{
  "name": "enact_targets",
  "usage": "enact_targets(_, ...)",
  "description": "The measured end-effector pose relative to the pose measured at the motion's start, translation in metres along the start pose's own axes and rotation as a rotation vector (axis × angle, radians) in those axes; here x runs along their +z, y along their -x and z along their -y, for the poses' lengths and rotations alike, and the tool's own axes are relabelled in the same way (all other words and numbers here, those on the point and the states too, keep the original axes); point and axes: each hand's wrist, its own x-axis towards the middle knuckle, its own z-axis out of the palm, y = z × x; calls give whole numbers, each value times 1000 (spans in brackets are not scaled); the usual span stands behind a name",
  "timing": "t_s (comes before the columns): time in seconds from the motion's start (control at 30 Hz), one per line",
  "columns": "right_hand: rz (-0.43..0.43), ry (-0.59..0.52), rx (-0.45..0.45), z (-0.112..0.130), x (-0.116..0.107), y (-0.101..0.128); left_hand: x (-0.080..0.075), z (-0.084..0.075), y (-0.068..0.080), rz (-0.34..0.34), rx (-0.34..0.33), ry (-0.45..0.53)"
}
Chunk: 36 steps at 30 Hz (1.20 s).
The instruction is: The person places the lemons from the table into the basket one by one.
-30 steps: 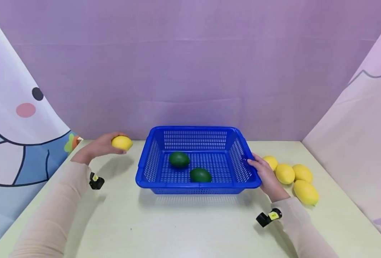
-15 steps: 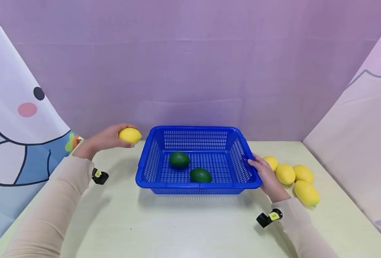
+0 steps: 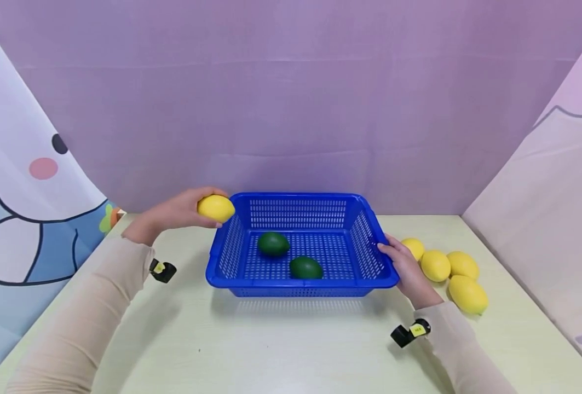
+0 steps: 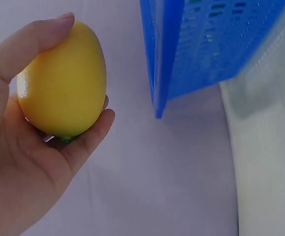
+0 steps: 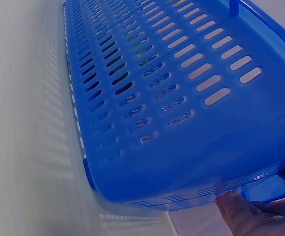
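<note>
My left hand (image 3: 192,210) grips a yellow lemon (image 3: 215,208) in the air, just over the far left corner of the blue slotted basket (image 3: 303,282). In the left wrist view the lemon (image 4: 63,83) sits between thumb and fingers, with the basket's wall (image 4: 206,44) close on the right. Two dark green oval fruits (image 3: 273,243) (image 3: 306,267) lie inside the basket. My right hand (image 3: 400,264) holds the basket's right rim. In the right wrist view its fingers (image 5: 240,211) show under the rim of the basket (image 5: 172,98).
Several lemons (image 3: 435,265) lie on the pale table (image 3: 291,345) just right of my right hand. Purple backdrop panels stand close behind the basket and on both sides. A small black tag hangs at each wrist.
My left hand has carried the lemon to the right and slightly up, from beside the basket to its far left corner. The right hand and the basket have stayed still.
</note>
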Motion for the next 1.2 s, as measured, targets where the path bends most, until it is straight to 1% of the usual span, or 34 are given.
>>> enact_targets(0.33,-6,3,-1,0,1,1,11,-18,-5,50,49,-5)
enact_targets(0.6,-9,-4,2,1,1,2,23,-21,-8,97,64,22)
enact_targets(0.87,-8,4,-3,2,1,1,36,-28,-12,149,87,19)
enact_targets(1.07,-13,-5,1,1,1,0,47,-32,-14,177,109,-2)
enact_targets(1.2,-18,-10,3,1,1,0,54,-33,-15,199,113,6)
